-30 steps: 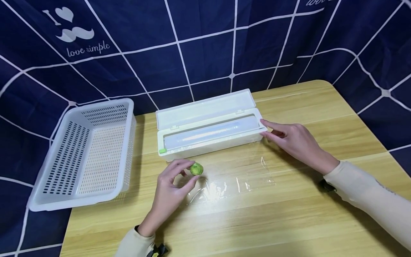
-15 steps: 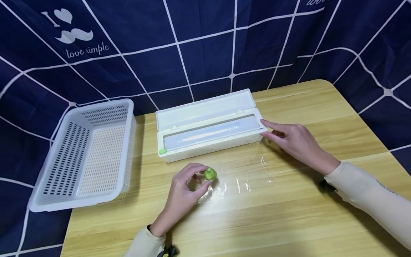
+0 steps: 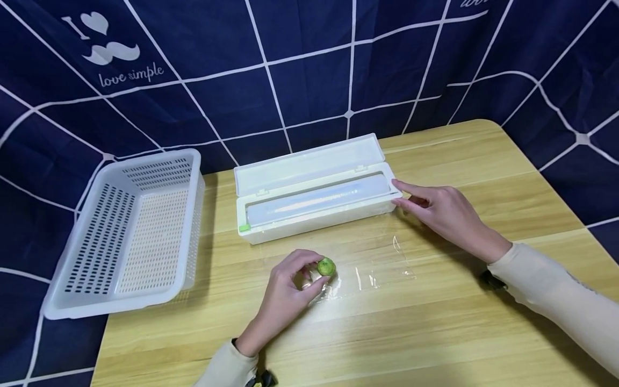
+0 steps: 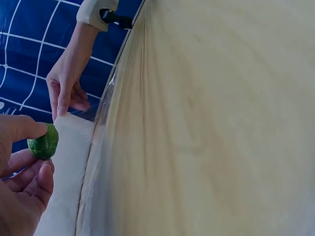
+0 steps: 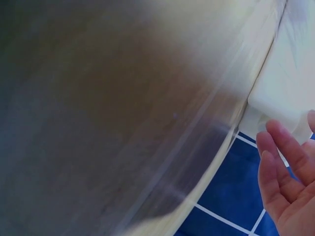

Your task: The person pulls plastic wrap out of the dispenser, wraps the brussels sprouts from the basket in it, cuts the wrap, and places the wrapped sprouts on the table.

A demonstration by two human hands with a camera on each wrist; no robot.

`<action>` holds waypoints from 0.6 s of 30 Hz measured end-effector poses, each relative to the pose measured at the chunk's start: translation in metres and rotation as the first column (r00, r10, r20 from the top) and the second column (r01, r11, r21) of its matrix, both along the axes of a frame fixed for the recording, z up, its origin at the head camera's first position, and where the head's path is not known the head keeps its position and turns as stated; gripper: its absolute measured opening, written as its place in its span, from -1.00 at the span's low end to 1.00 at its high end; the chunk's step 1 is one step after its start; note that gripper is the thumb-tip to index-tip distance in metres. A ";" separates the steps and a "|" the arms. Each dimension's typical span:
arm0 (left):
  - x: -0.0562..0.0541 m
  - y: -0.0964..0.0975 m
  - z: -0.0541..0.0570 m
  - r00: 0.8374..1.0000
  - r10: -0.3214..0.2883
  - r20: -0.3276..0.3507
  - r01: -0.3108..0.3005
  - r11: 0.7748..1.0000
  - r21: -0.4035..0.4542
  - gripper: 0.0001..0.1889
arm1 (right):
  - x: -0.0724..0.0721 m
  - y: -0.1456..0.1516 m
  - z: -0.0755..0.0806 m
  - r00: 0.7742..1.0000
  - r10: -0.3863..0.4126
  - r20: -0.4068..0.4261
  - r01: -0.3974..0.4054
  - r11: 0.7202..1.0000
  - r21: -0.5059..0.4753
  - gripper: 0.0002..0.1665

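Note:
My left hand (image 3: 295, 279) pinches a small round green vegetable (image 3: 326, 266) between thumb and fingertips. It is held over a sheet of clear cling film (image 3: 372, 269) spread on the table in front of a white wrap box (image 3: 319, 215). In the left wrist view the vegetable (image 4: 44, 142) looks dark green with paler streaks. The box's lid (image 3: 309, 164) stands up at the back, and a film roll (image 3: 319, 200) shows inside. At the box's right end, my right hand (image 3: 442, 212) touches the corner with thumb and index finger; its other fingers (image 5: 290, 152) are loosely bent.
A white perforated basket (image 3: 186, 258) stands at the left, partly past the table's left edge. A green slider (image 3: 244, 228) sits on the box's front left corner. Behind the wooden table (image 3: 435, 333) hangs a dark blue cloth with white lines (image 3: 309, 97).
My left hand has carried the green vegetable to the right and slightly nearer, from the film's left side to over the film. The right hand and the box have stayed put.

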State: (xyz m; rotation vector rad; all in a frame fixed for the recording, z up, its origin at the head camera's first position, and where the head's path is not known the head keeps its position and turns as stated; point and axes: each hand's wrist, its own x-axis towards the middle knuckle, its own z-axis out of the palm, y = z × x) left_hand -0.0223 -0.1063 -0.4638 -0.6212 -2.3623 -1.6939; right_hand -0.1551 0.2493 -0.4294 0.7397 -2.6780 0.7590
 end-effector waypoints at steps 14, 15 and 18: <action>0.000 0.013 -0.001 0.993 -0.045 0.108 0.058 0.991 -0.119 -0.60 | -0.001 0.000 -0.001 1.000 0.000 0.002 0.000 1.000 0.001 -0.38; 0.000 0.014 -0.001 0.993 -0.050 0.109 0.064 0.990 -0.126 -0.61 | -0.001 0.000 -0.001 1.000 -0.001 0.002 0.001 1.000 -0.001 -0.38; -0.001 0.016 -0.002 0.992 -0.058 0.109 0.075 0.985 -0.153 -0.62 | -0.001 0.000 -0.001 1.000 -0.004 -0.004 0.004 1.000 -0.001 -0.38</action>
